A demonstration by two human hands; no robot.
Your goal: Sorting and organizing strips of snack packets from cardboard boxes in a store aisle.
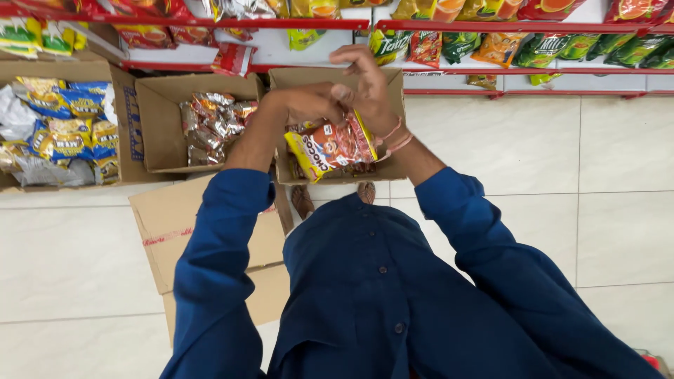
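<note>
Gripping 1 yellow-and-red snack packet [331,146] above an open cardboard box [393,165] on the floor, the left hand [309,104] pinches its top edge with curled fingers, while the right hand [371,88] pinches the same packet beside it, below red shelves [491,27].

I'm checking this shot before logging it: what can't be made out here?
Head view only:
- Carton under the hands: contents mostly hidden by the snack packet and both hands.
- Left hand and right hand: they overlap, so each grip on the packet is unclear.
- Shelf: upper rows cut off by the top edge.
- Left carton: cut off by the left edge.
</note>
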